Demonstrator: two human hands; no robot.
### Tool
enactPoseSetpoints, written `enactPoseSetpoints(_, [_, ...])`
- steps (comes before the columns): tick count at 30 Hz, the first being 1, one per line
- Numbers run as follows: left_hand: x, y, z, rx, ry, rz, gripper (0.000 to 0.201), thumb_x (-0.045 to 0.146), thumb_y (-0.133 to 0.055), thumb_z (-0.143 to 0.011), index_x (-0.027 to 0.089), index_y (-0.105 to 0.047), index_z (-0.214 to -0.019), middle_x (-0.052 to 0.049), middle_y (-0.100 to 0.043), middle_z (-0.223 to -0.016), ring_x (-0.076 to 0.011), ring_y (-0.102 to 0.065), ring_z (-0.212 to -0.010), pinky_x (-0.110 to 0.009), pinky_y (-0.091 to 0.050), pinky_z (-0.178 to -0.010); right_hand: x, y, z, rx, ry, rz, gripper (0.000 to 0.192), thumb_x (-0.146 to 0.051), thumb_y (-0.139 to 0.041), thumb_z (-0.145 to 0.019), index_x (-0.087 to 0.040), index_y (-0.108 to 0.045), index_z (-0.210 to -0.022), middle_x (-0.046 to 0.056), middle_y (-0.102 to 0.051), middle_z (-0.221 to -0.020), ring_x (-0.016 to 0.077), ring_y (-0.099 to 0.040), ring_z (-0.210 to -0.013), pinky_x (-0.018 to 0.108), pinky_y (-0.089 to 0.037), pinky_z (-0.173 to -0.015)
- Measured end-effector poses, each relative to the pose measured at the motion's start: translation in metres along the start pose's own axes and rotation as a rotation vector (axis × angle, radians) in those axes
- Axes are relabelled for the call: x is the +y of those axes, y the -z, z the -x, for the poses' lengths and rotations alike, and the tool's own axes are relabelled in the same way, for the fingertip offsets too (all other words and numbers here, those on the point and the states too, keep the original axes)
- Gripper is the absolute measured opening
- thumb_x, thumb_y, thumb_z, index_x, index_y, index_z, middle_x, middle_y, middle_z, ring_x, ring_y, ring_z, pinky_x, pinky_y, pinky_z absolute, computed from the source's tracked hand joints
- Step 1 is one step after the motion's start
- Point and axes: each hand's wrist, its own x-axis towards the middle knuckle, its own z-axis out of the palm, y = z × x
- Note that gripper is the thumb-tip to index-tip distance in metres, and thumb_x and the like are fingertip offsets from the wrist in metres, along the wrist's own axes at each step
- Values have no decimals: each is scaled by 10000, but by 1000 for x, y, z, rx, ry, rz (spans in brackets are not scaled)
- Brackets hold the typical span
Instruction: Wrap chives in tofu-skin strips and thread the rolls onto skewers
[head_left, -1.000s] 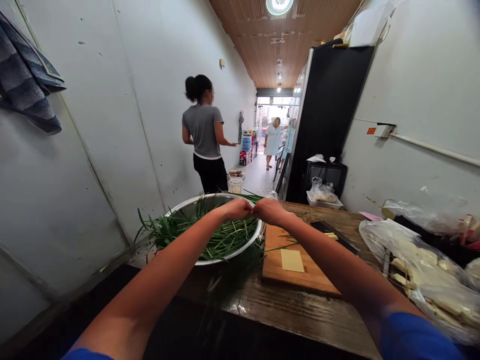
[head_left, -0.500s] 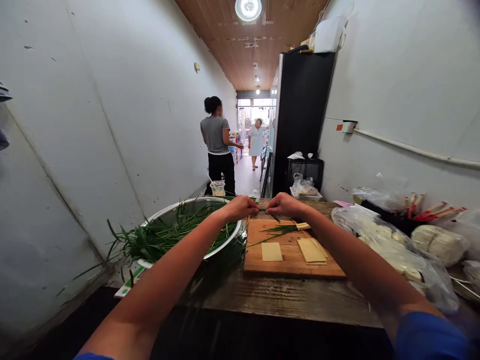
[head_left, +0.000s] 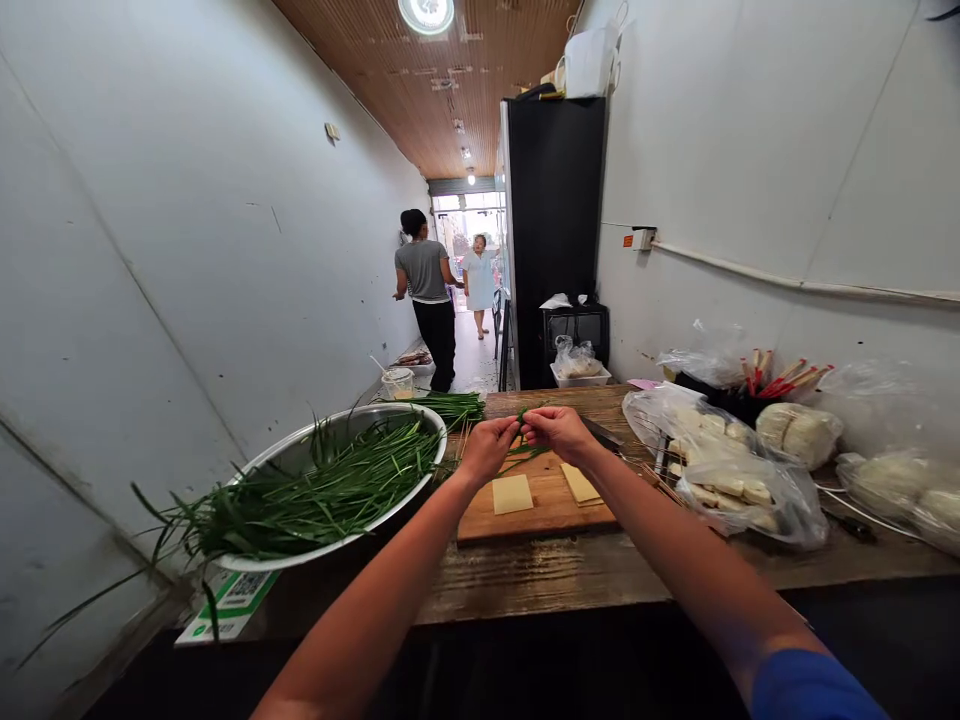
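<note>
I note my left hand (head_left: 491,445) and right hand (head_left: 555,430) meeting at centre frame above the far edge of the cutting board (head_left: 540,510), each pinched narrow on the same few green chive blades (head_left: 525,415). In my judgement the step goes best with the blades kept taut and aligned between both pinches, held over the board. The chive bowl (head_left: 330,490) sits at left, two pale sheets (head_left: 512,493) lie on the board.
</note>
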Motion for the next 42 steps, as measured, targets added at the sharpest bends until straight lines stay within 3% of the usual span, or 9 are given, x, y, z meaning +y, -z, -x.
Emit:
enactPoseSetpoints(5, [-2, -8, 4, 52, 39, -54, 345, 339, -380, -874, 167, -666, -959, -50, -684, -890, -153, -574, -775, -241, -408, -726, 19, -9, 3, 107, 9, -205, 154, -212, -748, -616, -125, -628, -656, 5, -642, -550, 79, -573, -461, 188, -511, -472])
enactPoseSetpoints(13, [-12, 4, 4, -18, 106, -115, 316, 346, -396, -846, 166, -645, -771, 6, -625, -685, -123, -527, -652, -204, -378, -602, 36, -16, 1, 95, 15, -298, 194, -243, -762, -592, -132, -636, -688, 5, -659, -587, 69, -569, -472, 176, -501, -481])
enactPoseSetpoints(20, [-18, 7, 6, -103, 112, 103, 330, 342, -347, -851, 154, -572, -699, 36, -517, -514, -87, -468, -489, -191, -361, -522, 47, -23, -3, 78, 81, -249, 257, -321, -765, -571, -141, -639, -704, -3, -644, -585, 87, -563, -481, 219, -492, -500])
enactPoseSetpoints(24, [-23, 13, 5, -142, 130, 74, 309, 343, -399, -814, 148, -557, -635, 39, -482, -502, -78, -413, -463, -191, -314, -473, 42, -4, 0, 92, 167, 112, 307, -362, -693, -661, -143, -648, -871, 32, -665, -699, 126, -592, -576, 280, -504, -567])
enactPoseSetpoints(27, [-29, 17, 5, -219, 158, 12, 311, 335, -405, -804, 140, -581, -638, 34, -499, -510, -76, -405, -455, -195, -299, -467, 30, 7, 6, 69, 502, 702, 342, -300, -632, -738, -178, -612, -1057, 73, -657, -961, 168, -598, -816, 327, -489, -722])
enactPoseSetpoints(29, [-31, 20, 6, -275, 141, -33, 311, 331, -409, -803, 138, -595, -644, 34, -501, -511, -73, -402, -456, -193, -291, -467, 23, 6, 11, -75, 708, 1086, 336, -250, -599, -778, -196, -587, -1110, 87, -614, -1096, 184, -543, -982, 346, -434, -842])
enactPoseSetpoints(33, [-31, 27, 7, -369, 107, -95, 312, 332, -443, -791, 137, -612, -617, 41, -467, -464, -69, -391, -447, -187, -278, -459, 21, -9, 13, -274, 804, 1583, 221, -239, -465, -878, -161, -623, -1011, 95, -652, -904, 172, -546, -859, 316, -396, -794])
enactPoseSetpoints(37, [-40, 20, 13, -361, 150, -57, 300, 354, -498, -770, 132, -676, -673, 27, -529, -472, -73, -423, -451, -189, -291, -461, 36, -8, 11, -298, 781, 1718, 238, -225, -422, -899, -156, -648, -930, 75, -641, -773, 154, -536, -749, 277, -364, -721])
enactPoseSetpoints(42, [-68, -14, 35, -228, 298, 46, 229, 320, -601, -710, 147, -721, -798, -8, -653, -579, -113, -547, -537, -205, -392, -544, 74, 20, 11, -300, 645, 1583, 203, -233, -483, -872, -193, -681, -870, 39, -652, -750, 124, -535, -699, 223, -340, -641])
